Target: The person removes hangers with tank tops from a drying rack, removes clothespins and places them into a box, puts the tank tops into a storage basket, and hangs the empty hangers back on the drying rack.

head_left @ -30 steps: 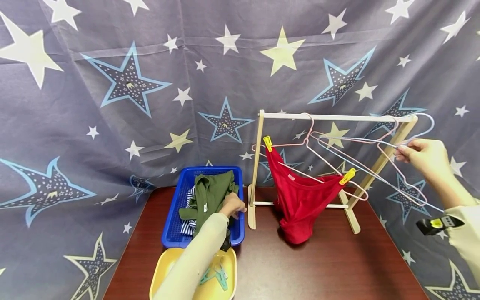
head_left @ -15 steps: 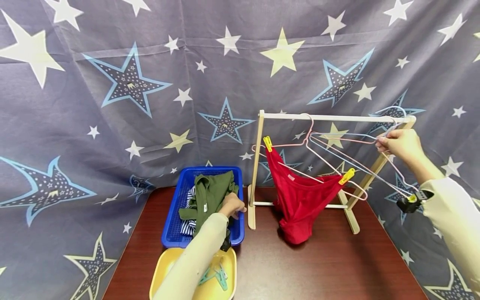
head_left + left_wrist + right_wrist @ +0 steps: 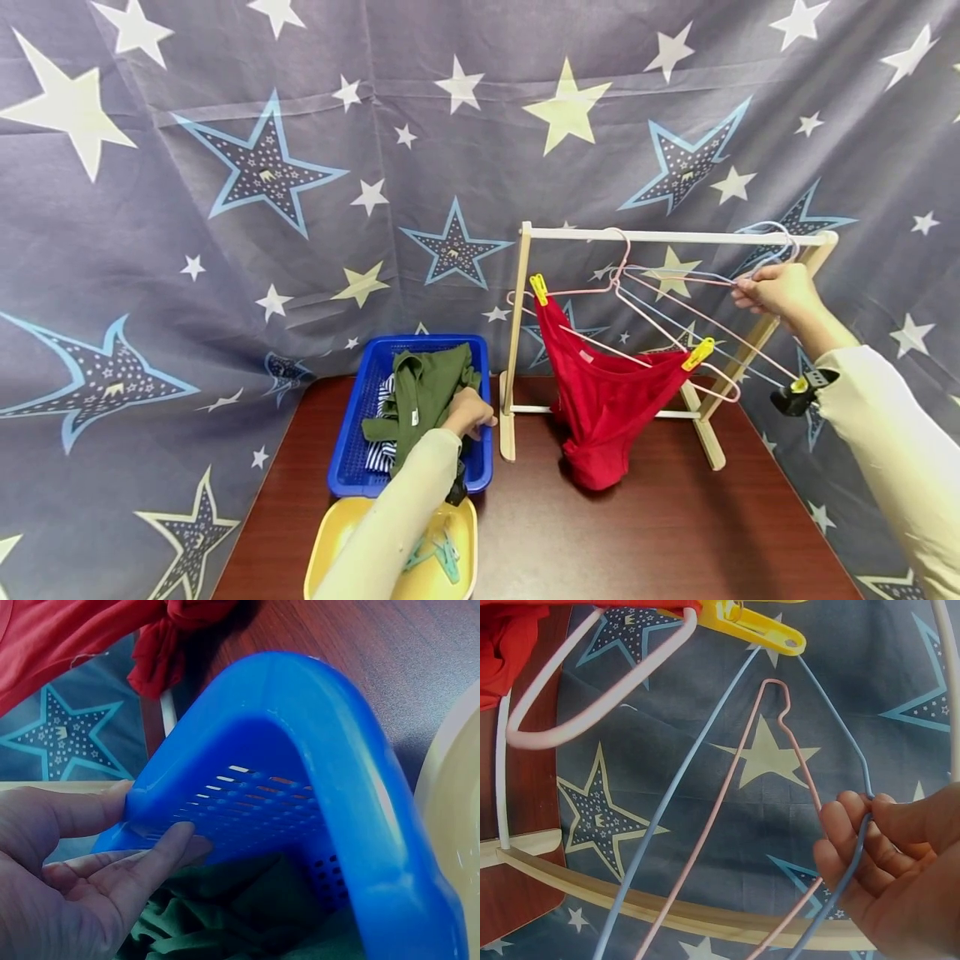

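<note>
My right hand (image 3: 783, 292) pinches a blue wire hanger (image 3: 675, 799) between thumb and fingers. Its hook is level with the white rail (image 3: 675, 238) of a small rack, near the right end; whether it rests there I cannot tell. Beside it hangs a bare pink hanger (image 3: 720, 810). Further left, a red garment (image 3: 603, 400) hangs from another pink hanger by two yellow clips (image 3: 697, 354). My left hand (image 3: 468, 410) grips the right rim of a blue basket (image 3: 408, 340), thumb outside and fingers inside. A green garment (image 3: 435, 383) lies in that basket.
A striped cloth (image 3: 381, 454) shows under the green garment. In front of the basket stands a yellow tub (image 3: 318, 546) with teal clothespins (image 3: 446, 557), partly behind my left forearm. The rack's wooden feet (image 3: 507, 437) stand on the brown table (image 3: 570, 550). A star-patterned curtain (image 3: 450, 175) hangs behind.
My right hand has moved left with the blue hanger, bringing its hook from beyond the rack's right end to the rail. My left hand stays at the basket's rim.
</note>
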Demonstrator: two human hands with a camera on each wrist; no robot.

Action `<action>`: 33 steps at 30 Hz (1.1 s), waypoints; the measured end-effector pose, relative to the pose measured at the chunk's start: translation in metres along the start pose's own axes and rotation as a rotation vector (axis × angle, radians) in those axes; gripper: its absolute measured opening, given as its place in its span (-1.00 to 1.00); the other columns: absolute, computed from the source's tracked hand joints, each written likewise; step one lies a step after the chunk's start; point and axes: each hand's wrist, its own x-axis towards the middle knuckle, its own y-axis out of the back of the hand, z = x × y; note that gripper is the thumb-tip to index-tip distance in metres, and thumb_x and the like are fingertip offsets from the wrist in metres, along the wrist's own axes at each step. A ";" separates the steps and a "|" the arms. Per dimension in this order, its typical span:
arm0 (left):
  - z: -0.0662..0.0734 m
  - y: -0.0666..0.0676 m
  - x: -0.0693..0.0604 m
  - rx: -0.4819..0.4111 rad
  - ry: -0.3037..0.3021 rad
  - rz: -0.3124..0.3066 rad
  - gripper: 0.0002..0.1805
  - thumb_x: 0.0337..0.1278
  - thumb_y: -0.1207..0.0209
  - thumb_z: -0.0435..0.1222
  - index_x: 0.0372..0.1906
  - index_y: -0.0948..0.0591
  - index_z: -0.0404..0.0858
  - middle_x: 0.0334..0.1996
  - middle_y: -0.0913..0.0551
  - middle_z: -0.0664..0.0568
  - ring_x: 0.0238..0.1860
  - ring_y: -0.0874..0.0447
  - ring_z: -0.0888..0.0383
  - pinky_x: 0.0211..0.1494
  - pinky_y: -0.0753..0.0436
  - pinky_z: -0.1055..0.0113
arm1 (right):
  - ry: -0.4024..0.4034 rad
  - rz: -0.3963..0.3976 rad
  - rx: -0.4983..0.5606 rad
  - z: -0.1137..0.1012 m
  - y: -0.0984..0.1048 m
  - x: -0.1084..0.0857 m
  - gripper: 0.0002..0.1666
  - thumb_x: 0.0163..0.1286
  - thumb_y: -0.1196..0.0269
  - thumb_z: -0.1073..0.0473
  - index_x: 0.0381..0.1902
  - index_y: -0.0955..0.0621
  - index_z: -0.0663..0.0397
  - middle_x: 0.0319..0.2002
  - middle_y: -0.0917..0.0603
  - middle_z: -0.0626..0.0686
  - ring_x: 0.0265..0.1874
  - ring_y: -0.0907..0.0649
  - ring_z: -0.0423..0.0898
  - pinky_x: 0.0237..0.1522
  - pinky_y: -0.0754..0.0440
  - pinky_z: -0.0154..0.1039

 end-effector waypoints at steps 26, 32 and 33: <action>-0.002 -0.004 0.001 0.048 0.010 0.041 -0.76 -0.23 -0.47 -0.57 -0.50 -0.57 -0.43 -0.53 -0.64 -0.21 -0.57 -0.79 -0.18 -0.67 -0.69 0.28 | -0.020 0.002 0.077 0.019 -0.009 0.003 -0.48 0.61 0.03 0.35 -0.50 -0.60 -0.25 -0.65 -0.69 -0.41 -0.60 -0.68 -0.48 -0.50 -0.64 -0.54; 0.001 -0.004 -0.001 0.074 0.015 0.048 -0.76 -0.19 -0.48 -0.54 -0.51 -0.57 -0.41 -0.54 -0.62 -0.18 -0.58 -0.78 -0.13 -0.64 -0.71 0.26 | 0.002 0.027 0.059 0.020 -0.011 0.004 -0.55 0.60 -0.01 0.32 -0.49 -0.62 -0.15 -0.66 -0.68 -0.41 -0.59 -0.68 -0.48 -0.50 -0.65 -0.53; 0.002 -0.004 -0.002 0.079 0.019 0.048 -0.75 -0.19 -0.48 -0.53 -0.51 -0.57 -0.41 -0.54 -0.62 -0.18 -0.57 -0.78 -0.13 -0.63 -0.72 0.26 | 0.003 0.030 0.061 0.020 -0.011 0.003 -0.54 0.60 -0.01 0.32 -0.49 -0.62 -0.16 -0.66 -0.68 -0.41 -0.60 -0.68 -0.48 -0.51 -0.65 -0.53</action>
